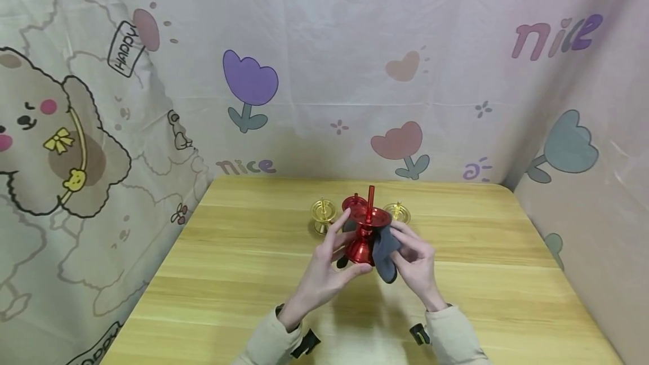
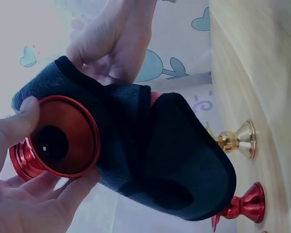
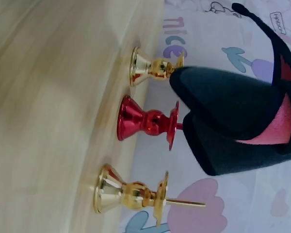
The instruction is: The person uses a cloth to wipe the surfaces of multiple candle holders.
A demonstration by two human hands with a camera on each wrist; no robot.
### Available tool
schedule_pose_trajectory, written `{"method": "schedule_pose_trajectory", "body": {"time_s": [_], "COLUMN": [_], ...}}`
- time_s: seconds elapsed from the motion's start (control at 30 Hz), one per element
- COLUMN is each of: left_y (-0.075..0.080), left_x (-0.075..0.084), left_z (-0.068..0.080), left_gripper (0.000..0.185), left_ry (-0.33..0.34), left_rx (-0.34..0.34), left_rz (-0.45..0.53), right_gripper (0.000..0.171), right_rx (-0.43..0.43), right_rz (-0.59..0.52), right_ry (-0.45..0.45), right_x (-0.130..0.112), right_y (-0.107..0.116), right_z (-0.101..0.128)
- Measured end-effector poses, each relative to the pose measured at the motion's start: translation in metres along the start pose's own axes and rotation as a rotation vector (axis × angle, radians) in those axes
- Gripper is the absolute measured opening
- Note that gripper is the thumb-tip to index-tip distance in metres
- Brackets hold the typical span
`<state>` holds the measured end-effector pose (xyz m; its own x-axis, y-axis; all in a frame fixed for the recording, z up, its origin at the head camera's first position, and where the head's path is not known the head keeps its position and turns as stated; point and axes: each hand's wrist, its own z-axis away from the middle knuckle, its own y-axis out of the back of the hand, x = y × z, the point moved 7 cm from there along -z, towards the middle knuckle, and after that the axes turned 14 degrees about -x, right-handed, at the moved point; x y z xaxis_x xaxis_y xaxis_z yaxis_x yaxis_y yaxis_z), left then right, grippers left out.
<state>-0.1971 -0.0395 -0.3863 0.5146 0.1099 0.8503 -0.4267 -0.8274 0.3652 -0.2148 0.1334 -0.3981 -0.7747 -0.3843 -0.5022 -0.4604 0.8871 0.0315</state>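
My left hand (image 1: pixel 324 266) grips a shiny red candlestick (image 1: pixel 361 248) above the table, fingers and thumb around its lower part. A thin spike stands up from its dish, and the left wrist view shows its hollow base (image 2: pixel 85 141). On the other side, my right hand (image 1: pixel 418 261) pinches a dark grey cloth (image 1: pixel 385 252) with black edging and holds it against the candlestick. Part of the cloth passes behind the candlestick. The right wrist view shows hanging flaps of the cloth (image 3: pixel 228 104) with a pink patch between them.
Behind the hands, a second red candlestick (image 3: pixel 148 122) stands on the wooden table (image 1: pixel 243 275) between two gold ones, the left gold candlestick (image 1: pixel 323 213) and the right gold candlestick (image 1: pixel 398 210). A printed curtain (image 1: pixel 324 61) hangs along the table's back and sides.
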Motion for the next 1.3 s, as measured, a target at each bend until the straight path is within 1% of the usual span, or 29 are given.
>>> {"method": "schedule_pose_trajectory", "body": {"time_s": [0.13,0.23,0.4,0.47,0.53,0.6,0.7,0.77,0.83,0.9,0.93,1.1,1.17,1.3], "left_y": [-0.001,-0.001,0.002,0.003,0.003,0.002,0.000,0.000,0.000,0.001,0.002,0.003,0.003,0.002], "left_x": [0.001,0.000,-0.002,-0.003,-0.005,-0.007,-0.011,-0.015,-0.018,-0.020,-0.020,-0.019,-0.020,-0.023], "left_z": [0.001,0.002,0.002,0.002,0.002,0.002,0.002,0.003,0.003,0.003,0.002,0.003,0.004,0.004], "left_gripper": [0.101,0.104,0.100,0.098,0.098,0.097,0.096,0.097,0.100,0.103,0.103,0.101,0.100,0.092], "left_ry": [0.011,0.016,-0.006,-0.017,-0.008,0.009,0.067,0.117,0.161,0.177,0.175,0.092,0.071,0.067], "left_rx": [-0.006,0.006,0.017,0.000,-0.030,-0.064,-0.092,-0.081,-0.057,-0.028,-0.017,-0.006,-0.014,-0.055], "left_rz": [0.045,0.066,0.036,0.031,0.043,0.066,0.103,0.114,0.110,0.107,0.104,0.105,0.114,0.157], "right_gripper": [0.056,0.059,0.053,0.057,0.065,0.070,0.071,0.068,0.066,0.063,0.063,0.067,0.070,0.066], "right_rx": [0.026,0.063,0.092,0.106,0.125,0.144,0.162,0.160,0.151,0.140,0.134,0.141,0.161,0.195], "right_rz": [0.099,0.153,0.168,0.175,0.185,0.188,0.180,0.172,0.171,0.176,0.178,0.185,0.176,0.109], "right_ry": [0.027,0.027,0.019,-0.006,-0.043,-0.077,-0.112,-0.119,-0.123,-0.122,-0.124,-0.140,-0.153,-0.173], "right_x": [-0.004,-0.005,-0.004,-0.003,-0.001,0.002,0.005,0.007,0.008,0.008,0.009,0.011,0.012,0.016], "right_y": [0.000,-0.001,-0.003,-0.003,-0.002,-0.001,0.000,0.000,-0.001,-0.003,-0.003,-0.005,-0.004,-0.002], "right_z": [0.000,-0.001,-0.002,-0.002,-0.001,0.000,0.002,0.002,0.003,0.003,0.004,0.004,0.005,0.007]}}
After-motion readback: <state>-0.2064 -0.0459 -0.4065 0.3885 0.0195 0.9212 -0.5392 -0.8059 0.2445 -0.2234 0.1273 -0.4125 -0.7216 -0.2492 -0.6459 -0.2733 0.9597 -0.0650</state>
